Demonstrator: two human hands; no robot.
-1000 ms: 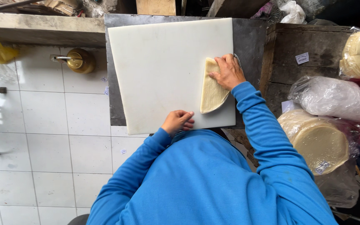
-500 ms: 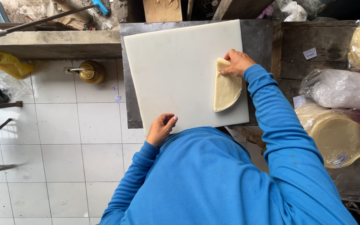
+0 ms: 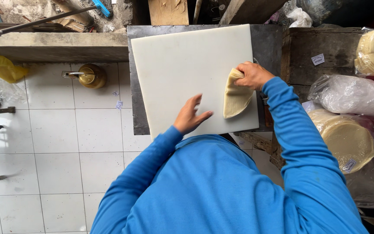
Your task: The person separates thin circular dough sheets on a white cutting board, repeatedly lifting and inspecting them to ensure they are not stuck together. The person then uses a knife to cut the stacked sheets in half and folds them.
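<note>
Right hand (image 3: 252, 76) gripping folded wrapper (image 3: 235, 96), left hand (image 3: 190, 116) spread open, clear-bagged wrapper stack (image 3: 347, 138) beside board (image 3: 187, 73)

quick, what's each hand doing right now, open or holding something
Left hand: open, fingers spread over the white cutting board, holding nothing.
Right hand: closed on the top edge of the folded dough sheet.
</note>
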